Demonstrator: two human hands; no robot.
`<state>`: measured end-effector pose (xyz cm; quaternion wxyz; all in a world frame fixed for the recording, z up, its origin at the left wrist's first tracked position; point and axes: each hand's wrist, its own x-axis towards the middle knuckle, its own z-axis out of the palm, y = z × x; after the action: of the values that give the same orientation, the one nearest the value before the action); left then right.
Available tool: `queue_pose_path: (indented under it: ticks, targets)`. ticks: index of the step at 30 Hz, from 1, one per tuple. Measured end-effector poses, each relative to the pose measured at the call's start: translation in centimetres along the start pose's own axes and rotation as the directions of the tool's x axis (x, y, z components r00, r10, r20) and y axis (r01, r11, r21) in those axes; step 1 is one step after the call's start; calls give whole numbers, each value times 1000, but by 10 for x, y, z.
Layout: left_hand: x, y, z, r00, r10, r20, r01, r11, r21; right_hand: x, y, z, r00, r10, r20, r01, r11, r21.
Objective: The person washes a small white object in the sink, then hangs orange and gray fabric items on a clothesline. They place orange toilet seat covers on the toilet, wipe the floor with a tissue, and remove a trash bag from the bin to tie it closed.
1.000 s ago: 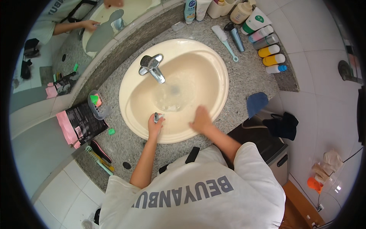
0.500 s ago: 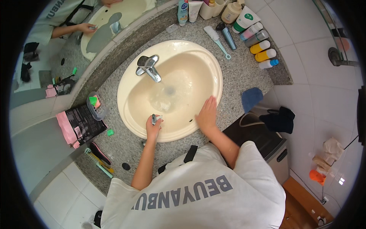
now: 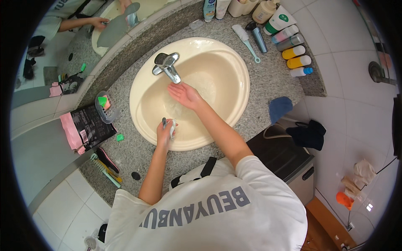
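Note:
A cream oval sink (image 3: 228, 62) is set in a speckled granite counter, with a chrome tap (image 3: 166, 65) at its back. Water runs from the tap into the basin. My right hand (image 3: 185, 95) is stretched out flat under the spout, palm up, fingers apart, in the stream. My left hand (image 3: 164, 133) sits at the near rim of the basin, closed around a small pale object (image 3: 172, 126) with a dark tip; its kind is unclear.
Bottles and tubes (image 3: 293, 52) line the counter's back right, beside a toothbrush (image 3: 247, 37). A blue cloth (image 3: 279, 108) lies right of the sink. Left are a clear holder (image 3: 104, 108), a black pouch (image 3: 90, 127) and combs (image 3: 104, 167). A mirror (image 3: 63, 37) runs behind.
My right hand left the sink's near rim and reached forward under the tap into the running water. My left hand stayed at the near rim with its object.

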<state>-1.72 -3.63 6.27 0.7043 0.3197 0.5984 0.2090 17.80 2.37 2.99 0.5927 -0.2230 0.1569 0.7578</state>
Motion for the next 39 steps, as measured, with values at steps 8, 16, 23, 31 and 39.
queue_pose_path:
  ticks: [8, 16, 23, 31, 39]
  targets:
    - [-6, 12, -2, 997, -12, -71, 13, 1000, 7, -45, -63, -14, 963, -235, -132, 65, 677, -733]
    - [1, -14, 0, 997, 70, -13, -67, 981, 180, -165, 2, -72, 932, -361, 30, -318, -856, -407]
    - [-3, 7, 8, 1000, -15, 21, 14, 999, 43, -134, 3, -42, 917, 209, -339, -50, -784, -619]
    - [50, 12, 24, 947, -99, 304, 251, 819, -515, -23, -24, -83, 998, 23, -56, -41, -428, -903]
    - [127, -4, 54, 874, 483, 52, -335, 521, 785, 5, 10, -61, 691, -670, 270, -246, -570, -784]
